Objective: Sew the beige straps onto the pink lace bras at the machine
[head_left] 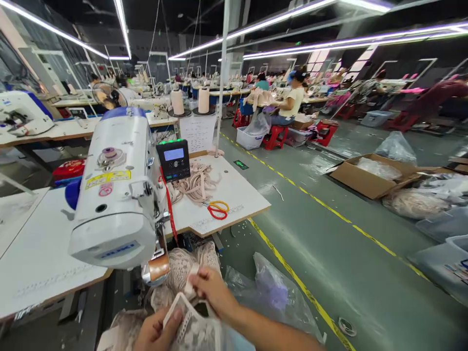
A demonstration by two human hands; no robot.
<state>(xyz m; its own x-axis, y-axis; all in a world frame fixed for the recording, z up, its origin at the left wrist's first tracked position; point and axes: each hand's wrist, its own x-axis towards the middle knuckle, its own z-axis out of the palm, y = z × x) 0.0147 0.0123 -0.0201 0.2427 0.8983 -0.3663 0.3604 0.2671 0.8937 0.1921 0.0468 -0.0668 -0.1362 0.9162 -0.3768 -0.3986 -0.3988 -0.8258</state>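
Observation:
Low in the view, my left hand (159,330) pinches the edge of a pale lace garment (199,334) between thumb and fingers. My right hand (212,291), a little higher and to the right, pinches a light strap end (191,282) of it. Just beyond my hands is the sewing machine (113,195), with a copper-coloured part at its lower end. Beige lace pieces (180,268) lie bunched below that end. Scissors (218,209) with red and yellow handles rest on the white table (241,195), beside a heap of beige straps (197,183).
A control panel (173,160) stands beside the machine, and thread cones (204,101) are behind it. A clear plastic bag (270,292) lies on the floor at right. Farther off are a cardboard box (373,178), a white bin (251,138) and a seated co-worker (293,100).

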